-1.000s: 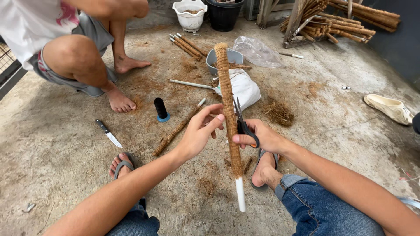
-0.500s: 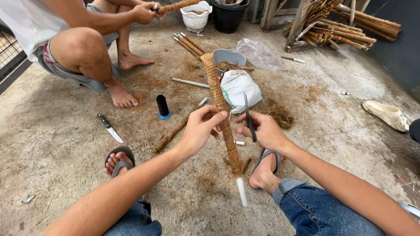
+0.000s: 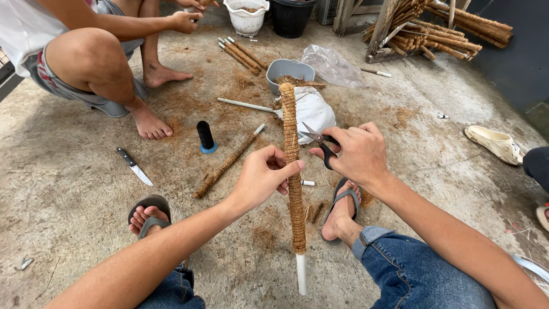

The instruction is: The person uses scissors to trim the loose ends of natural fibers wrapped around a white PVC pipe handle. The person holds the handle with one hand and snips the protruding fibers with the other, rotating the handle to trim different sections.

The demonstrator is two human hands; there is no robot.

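Note:
A coir-wrapped pole (image 3: 293,171) with a white pipe end stands nearly upright in front of me. My left hand (image 3: 264,177) grips it around the middle. My right hand (image 3: 355,153) holds small black-handled scissors (image 3: 318,141) with the blades apart, their tips close to the pole's right side. Both of my feet in sandals rest on the concrete on either side of the pole.
A black thread spool (image 3: 205,137), a knife (image 3: 134,166) and another wrapped pole (image 3: 226,165) lie to the left. A grey bowl (image 3: 289,69) of fibre and a white bag (image 3: 313,110) sit behind. Another person (image 3: 91,54) squats at far left. Finished poles (image 3: 434,28) are stacked far right.
The pole has swung from leaning left to nearly upright. My right hand has turned the scissors so that the blades point at the pole. The other person's hands have moved right.

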